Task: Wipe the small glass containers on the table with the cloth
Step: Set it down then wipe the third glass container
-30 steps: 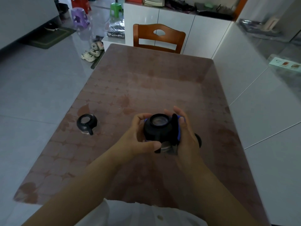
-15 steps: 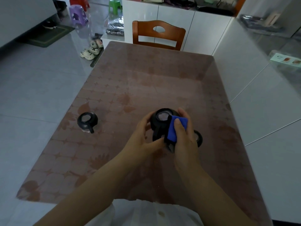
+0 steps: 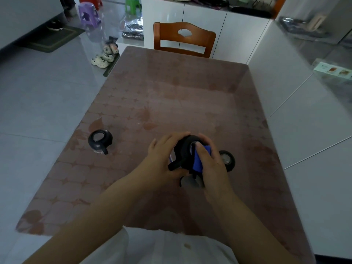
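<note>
A small glass container with a black lid and spout [image 3: 183, 153] is held above the table, tilted, between both hands. My left hand [image 3: 162, 159] grips its left side. My right hand [image 3: 211, 168] presses a blue cloth [image 3: 199, 161] against its right side and top. A second black-lidded glass container [image 3: 100, 140] stands alone on the left of the table. A third one [image 3: 227, 160] sits just right of my right hand, partly hidden by it.
The table [image 3: 171, 96] has a brown patterned cover under glass. A wooden chair [image 3: 183, 40] stands at its far end. White cabinets [image 3: 304, 115] run close along the right edge. Shoes [image 3: 103, 58] and stools lie on the floor, far left.
The held container has been lowered and moved away from me, then turned. The blue cloth has slid from its right side over its top. The other containers have not moved.
</note>
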